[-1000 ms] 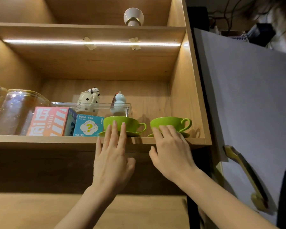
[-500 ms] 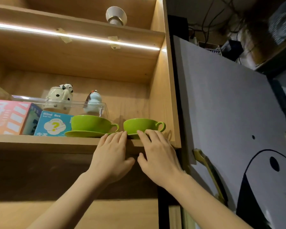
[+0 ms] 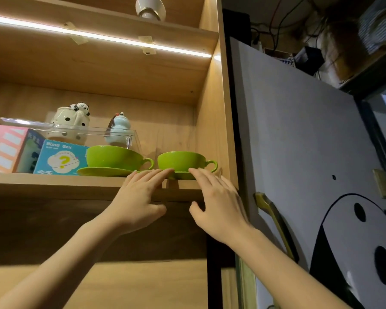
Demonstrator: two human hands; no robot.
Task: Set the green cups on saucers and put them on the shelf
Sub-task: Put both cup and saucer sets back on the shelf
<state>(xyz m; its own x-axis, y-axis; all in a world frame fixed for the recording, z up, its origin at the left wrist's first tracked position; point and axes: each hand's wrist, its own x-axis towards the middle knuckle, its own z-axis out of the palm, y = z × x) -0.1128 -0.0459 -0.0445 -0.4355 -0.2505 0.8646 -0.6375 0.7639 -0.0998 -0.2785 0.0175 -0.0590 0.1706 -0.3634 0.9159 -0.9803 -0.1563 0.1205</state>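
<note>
Two green cups stand on green saucers on the wooden shelf (image 3: 54, 182). The left cup (image 3: 114, 157) sits on its saucer (image 3: 100, 171) beside a blue box. The right cup (image 3: 183, 161) sits on its saucer (image 3: 182, 175) near the shelf's right wall, handle pointing right. My left hand (image 3: 138, 197) rests at the shelf's front edge, fingertips touching the right saucer's left rim. My right hand (image 3: 218, 204) reaches the same saucer's right rim, fingers spread. Neither hand grips anything.
A blue "Blind Box" carton (image 3: 61, 158) and a pink box (image 3: 3, 148) stand left of the cups. Behind them a clear tray (image 3: 76, 130) holds a panda pot (image 3: 70, 122) and a pale blue figurine (image 3: 118, 130). An open cabinet door (image 3: 299, 152) with a brass handle (image 3: 274, 219) hangs at right.
Both hands slid right along the shelf edge, from in front of each cup to either side of the right saucer. The view shifted right and upward.
</note>
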